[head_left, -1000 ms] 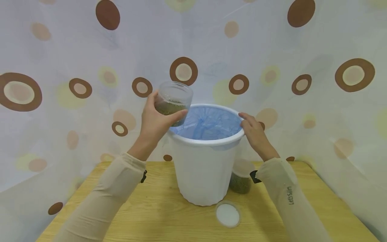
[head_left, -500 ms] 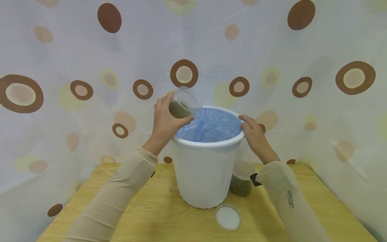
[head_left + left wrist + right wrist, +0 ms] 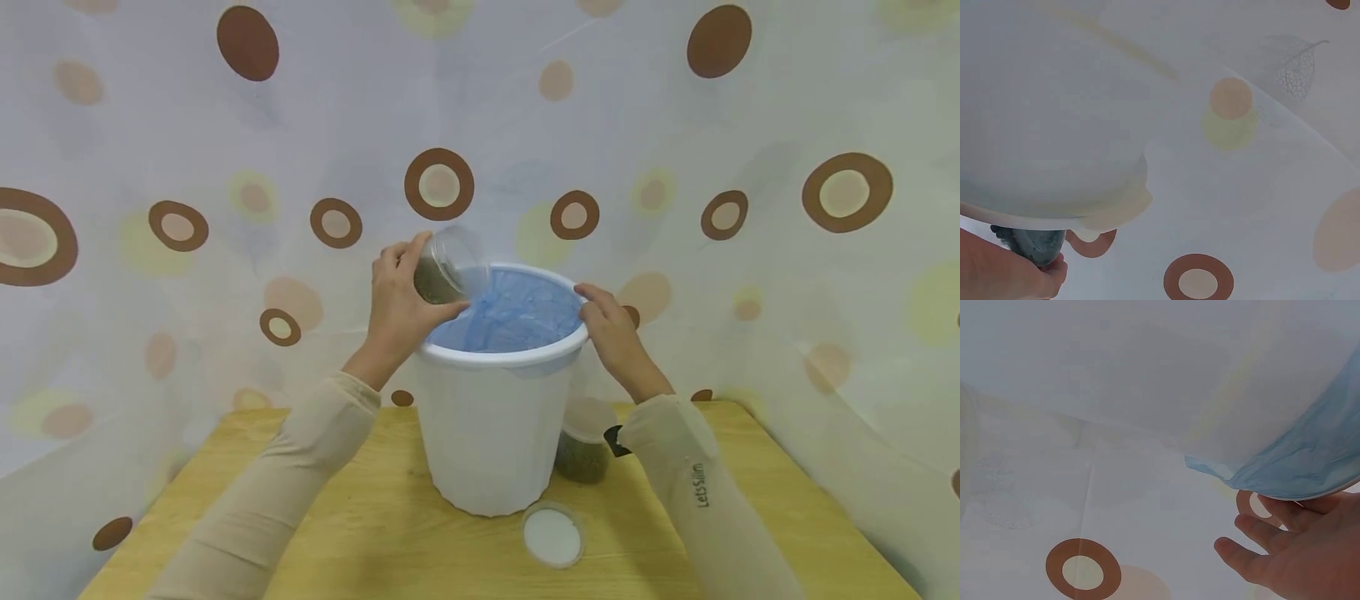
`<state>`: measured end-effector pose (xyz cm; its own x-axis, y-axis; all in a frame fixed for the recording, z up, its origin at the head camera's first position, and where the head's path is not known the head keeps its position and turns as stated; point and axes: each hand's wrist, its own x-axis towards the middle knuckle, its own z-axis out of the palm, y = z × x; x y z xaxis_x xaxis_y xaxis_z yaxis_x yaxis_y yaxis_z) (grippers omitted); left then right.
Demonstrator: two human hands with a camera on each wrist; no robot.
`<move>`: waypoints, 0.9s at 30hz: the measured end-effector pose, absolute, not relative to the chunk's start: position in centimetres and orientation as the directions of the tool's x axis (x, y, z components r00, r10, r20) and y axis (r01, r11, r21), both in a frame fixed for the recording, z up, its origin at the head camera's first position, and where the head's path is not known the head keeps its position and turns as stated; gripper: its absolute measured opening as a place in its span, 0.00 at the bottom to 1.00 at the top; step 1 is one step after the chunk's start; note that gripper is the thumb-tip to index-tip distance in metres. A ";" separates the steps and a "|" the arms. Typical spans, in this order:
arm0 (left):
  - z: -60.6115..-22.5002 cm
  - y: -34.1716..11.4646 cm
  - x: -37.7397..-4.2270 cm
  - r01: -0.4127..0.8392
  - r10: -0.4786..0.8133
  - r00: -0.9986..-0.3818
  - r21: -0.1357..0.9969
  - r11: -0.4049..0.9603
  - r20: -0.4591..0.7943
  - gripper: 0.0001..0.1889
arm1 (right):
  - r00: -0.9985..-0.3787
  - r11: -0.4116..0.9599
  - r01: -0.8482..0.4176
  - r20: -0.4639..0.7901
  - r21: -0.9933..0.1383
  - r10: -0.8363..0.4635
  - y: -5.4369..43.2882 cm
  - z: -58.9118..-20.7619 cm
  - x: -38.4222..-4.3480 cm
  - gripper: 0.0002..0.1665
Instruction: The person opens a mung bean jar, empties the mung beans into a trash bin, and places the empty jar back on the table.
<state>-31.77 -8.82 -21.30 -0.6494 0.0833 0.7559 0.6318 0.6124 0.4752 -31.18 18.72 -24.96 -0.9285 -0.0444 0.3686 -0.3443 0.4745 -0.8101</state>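
In the head view, my left hand (image 3: 405,304) grips a clear plastic jar (image 3: 450,262), fingers and thumb around its sides. The jar is tipped, its mouth facing right over the left side of a white bin (image 3: 491,425). Dark greenish-brown contents lie in the jar's lower part. A blue plastic liner (image 3: 517,312) covers the bin's inside. At the bin's right rim rests my right hand (image 3: 618,337); the right wrist view shows its fingers (image 3: 1241,556) loosely extended below the rim. The left wrist view shows part of the jar (image 3: 1038,244) beneath the bin's edge.
A second clear jar (image 3: 583,450) with similar dark contents stands behind the bin's right side, partly hidden. A round white-centred lid (image 3: 552,536) lies on the wooden table (image 3: 375,517) in front. Behind everything hangs a spotted cloth (image 3: 630,108).
The left hand has moved the jar over the bin and tipped it from nearly upright to mouth rightward. The right hand stays at the rim. The whole head view has shifted slightly.
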 end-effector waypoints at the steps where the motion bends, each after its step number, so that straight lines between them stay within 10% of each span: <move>1: -21.4 -8.9 -31.7 0.632 0.089 -0.641 0.457 0.626 0.763 0.48 | -0.929 0.475 -0.344 0.368 -0.810 -0.045 18.7 -25.0 -31.2 0.33; 27: -20.8 -10.6 -30.2 0.597 0.324 -0.543 0.085 0.798 0.775 0.49 | -0.924 0.512 -0.353 0.377 -0.783 -0.060 18.6 -24.7 -30.8 0.32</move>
